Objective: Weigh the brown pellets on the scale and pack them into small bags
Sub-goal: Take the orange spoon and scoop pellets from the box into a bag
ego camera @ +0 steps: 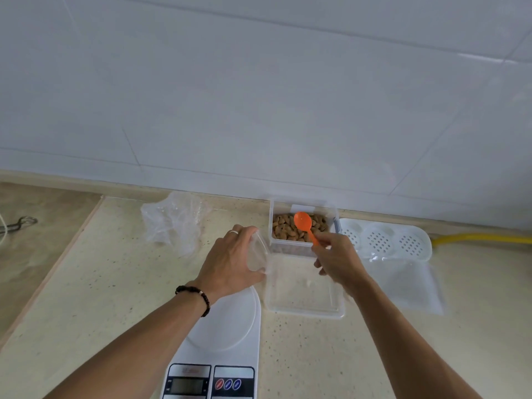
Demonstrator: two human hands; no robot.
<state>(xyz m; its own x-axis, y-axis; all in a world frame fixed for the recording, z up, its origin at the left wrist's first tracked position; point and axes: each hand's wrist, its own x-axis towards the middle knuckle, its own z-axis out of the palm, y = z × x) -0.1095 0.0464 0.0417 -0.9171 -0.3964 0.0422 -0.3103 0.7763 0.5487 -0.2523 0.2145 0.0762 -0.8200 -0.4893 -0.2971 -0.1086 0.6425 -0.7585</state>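
A clear plastic box (302, 249) at the back of the counter holds brown pellets (283, 229). My right hand (336, 254) pinches the handle of an orange spoon (304, 223), whose bowl hovers over the pellets. My left hand (230, 259) grips a small clear cup (257, 253) tilted just left of the box. A white digital scale (227, 341) lies in front, partly under my left wrist. A clear flat lid or tray (303, 292) lies in front of the box.
A crumpled clear plastic bag (175, 218) lies at the back left. A white perforated tray (385, 240) and flat clear bags (408, 283) sit to the right. A yellow hose (483, 239) runs along the wall. Metal loop handles (20, 223) lie at far left.
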